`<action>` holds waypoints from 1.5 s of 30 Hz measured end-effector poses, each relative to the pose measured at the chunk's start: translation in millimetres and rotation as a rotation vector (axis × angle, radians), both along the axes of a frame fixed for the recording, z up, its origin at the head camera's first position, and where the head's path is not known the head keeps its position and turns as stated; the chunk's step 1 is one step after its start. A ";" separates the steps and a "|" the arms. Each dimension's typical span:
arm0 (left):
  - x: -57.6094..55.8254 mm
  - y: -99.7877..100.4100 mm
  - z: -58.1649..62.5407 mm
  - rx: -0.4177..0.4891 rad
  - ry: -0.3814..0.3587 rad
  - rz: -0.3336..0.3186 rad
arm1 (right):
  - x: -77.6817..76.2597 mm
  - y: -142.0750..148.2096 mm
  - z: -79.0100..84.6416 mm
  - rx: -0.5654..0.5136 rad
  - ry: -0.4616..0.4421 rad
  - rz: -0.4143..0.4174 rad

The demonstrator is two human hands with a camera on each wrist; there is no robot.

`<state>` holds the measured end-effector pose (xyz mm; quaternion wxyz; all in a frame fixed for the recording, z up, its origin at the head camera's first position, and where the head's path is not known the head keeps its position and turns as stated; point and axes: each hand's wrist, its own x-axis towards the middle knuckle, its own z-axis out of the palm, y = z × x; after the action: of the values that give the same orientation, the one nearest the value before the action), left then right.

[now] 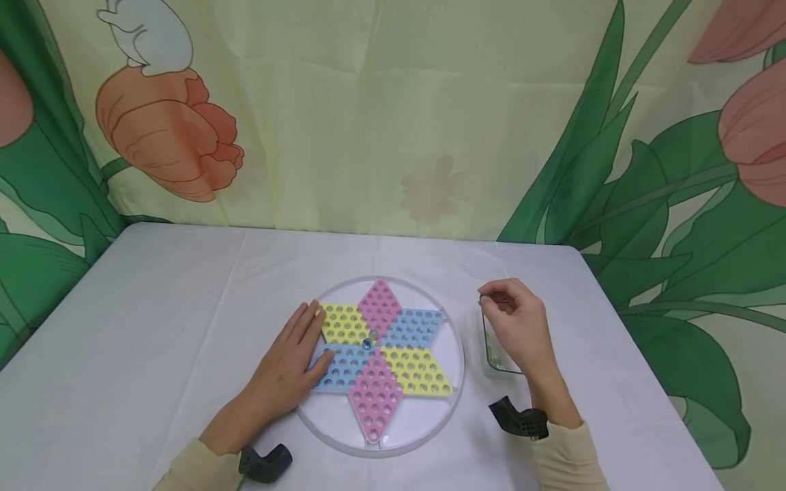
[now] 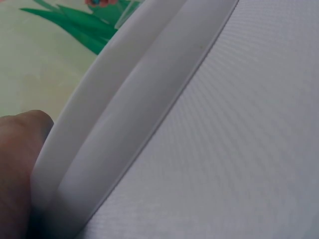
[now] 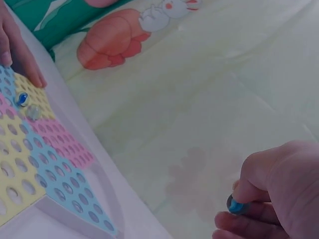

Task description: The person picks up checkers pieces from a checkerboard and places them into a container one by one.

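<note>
A Chinese checkers board (image 1: 409,372), round with a pink, yellow and blue star full of holes, lies on the table. Two marbles sit near its centre: a blue marble (image 1: 367,344) and a clear marble (image 1: 374,335). My left hand (image 1: 279,372) rests on the board's left side with its fingers straight. Over a clear box (image 1: 489,341) to the right of the board, my right hand (image 1: 518,324) pinches a blue marble (image 3: 235,205) between thumb and fingers. Low in that box are greenish glass marbles (image 1: 495,361), partly hidden by the hand.
A white cloth covers the table (image 1: 123,382). Behind it hangs a curtain (image 1: 344,123) printed with flowers, leaves and a rabbit. Each wrist carries a black camera mount, the left mount (image 1: 265,464) lying close to the board's rim.
</note>
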<state>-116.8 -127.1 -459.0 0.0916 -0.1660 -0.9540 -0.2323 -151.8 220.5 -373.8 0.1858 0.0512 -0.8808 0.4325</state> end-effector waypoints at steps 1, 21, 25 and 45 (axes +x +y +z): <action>0.1 0.0 0.0 0.001 0.000 0.001 | -0.2 0.5 -0.2 0.003 -0.008 -0.003; 0.8 0.2 -0.1 0.001 0.005 0.003 | -4.1 12.9 -5.1 0.124 -0.180 -0.059; 0.4 0.5 -0.2 -0.003 0.006 0.003 | -6.1 15.2 -8.6 0.149 -0.215 -0.057; 1.0 -0.4 1.2 0.012 0.013 -0.004 | -12.6 20.0 -20.2 0.225 -0.410 -0.051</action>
<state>-115.8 -127.5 -457.8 0.0984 -0.1690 -0.9516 -0.2370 -164.5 240.5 -394.0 0.0072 -0.0395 -0.9437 0.3282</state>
